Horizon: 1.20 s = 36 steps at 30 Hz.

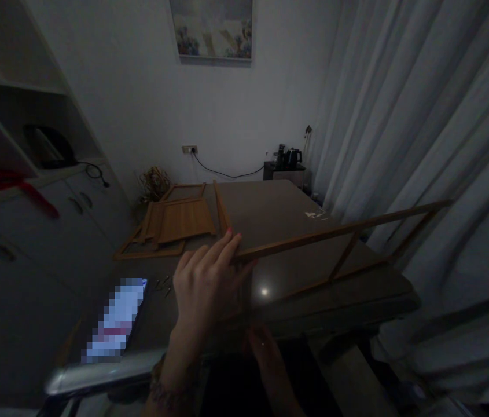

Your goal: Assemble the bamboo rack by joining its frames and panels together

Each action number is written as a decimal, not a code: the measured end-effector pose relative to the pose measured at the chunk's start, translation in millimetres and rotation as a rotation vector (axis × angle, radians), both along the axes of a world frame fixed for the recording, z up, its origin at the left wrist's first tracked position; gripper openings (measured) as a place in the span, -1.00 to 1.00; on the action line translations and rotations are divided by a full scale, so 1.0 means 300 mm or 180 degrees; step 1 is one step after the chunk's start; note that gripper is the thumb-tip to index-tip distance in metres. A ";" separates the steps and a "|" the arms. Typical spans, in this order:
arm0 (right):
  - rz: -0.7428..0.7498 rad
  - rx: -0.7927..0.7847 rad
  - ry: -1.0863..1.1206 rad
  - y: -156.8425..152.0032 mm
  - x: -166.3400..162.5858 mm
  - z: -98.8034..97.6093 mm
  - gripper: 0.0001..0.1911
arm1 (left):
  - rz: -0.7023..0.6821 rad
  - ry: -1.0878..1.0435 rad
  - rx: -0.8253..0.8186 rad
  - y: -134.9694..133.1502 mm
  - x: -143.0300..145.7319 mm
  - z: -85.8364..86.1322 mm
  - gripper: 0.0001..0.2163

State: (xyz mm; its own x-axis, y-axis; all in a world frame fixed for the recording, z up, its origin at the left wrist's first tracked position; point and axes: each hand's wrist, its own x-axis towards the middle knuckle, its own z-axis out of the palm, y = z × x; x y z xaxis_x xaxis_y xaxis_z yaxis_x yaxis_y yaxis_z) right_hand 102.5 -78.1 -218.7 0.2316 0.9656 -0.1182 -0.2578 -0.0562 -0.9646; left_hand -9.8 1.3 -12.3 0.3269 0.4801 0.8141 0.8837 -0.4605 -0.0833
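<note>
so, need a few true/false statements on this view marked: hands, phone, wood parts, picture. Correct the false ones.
1. The left hand is on the wooden frame. True.
2. The right hand grips the frame's far end. False: the right hand is low, by the table's near edge, away from that end; it is too dark to tell what it holds.
3. The phone is to the right of both hands. False: the phone lies to their left, screen lit.
4. Small hardware pieces lie between the phone and the left hand. True.
5. The framed picture hangs on the curtain. False: the framed picture is on the wall.
</note>
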 end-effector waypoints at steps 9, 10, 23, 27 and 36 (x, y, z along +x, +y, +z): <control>-0.0046 0.0510 -0.1260 -0.004 -0.002 -0.046 -0.78 | 0.0008 0.0014 0.0023 0.000 0.005 0.003 -0.61; -0.0054 0.0561 -0.1322 -0.005 0.003 -0.045 -0.77 | 0.0013 0.0008 0.0023 0.001 0.005 0.003 -0.62; 0.0236 0.0114 -0.0096 -0.001 -0.012 -0.006 -0.49 | -0.0023 -0.0005 0.0044 0.001 0.001 0.005 -0.62; 0.0165 0.0071 -0.0108 -0.004 -0.012 0.010 -0.49 | -0.0020 -0.0011 0.0023 0.003 0.001 0.001 -0.63; 0.0006 0.0159 -0.1102 -0.003 0.002 -0.016 -0.57 | -0.0029 -0.0025 -0.0024 -0.002 0.005 0.001 -0.61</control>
State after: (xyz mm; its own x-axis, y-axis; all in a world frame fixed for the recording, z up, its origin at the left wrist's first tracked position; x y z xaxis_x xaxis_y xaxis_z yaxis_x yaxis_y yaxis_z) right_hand 103.1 -79.1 -223.6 0.2480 0.9686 0.0145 0.0853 -0.0069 -0.9963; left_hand -8.4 0.7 -12.0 0.3250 0.4833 0.8129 0.8801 -0.4691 -0.0729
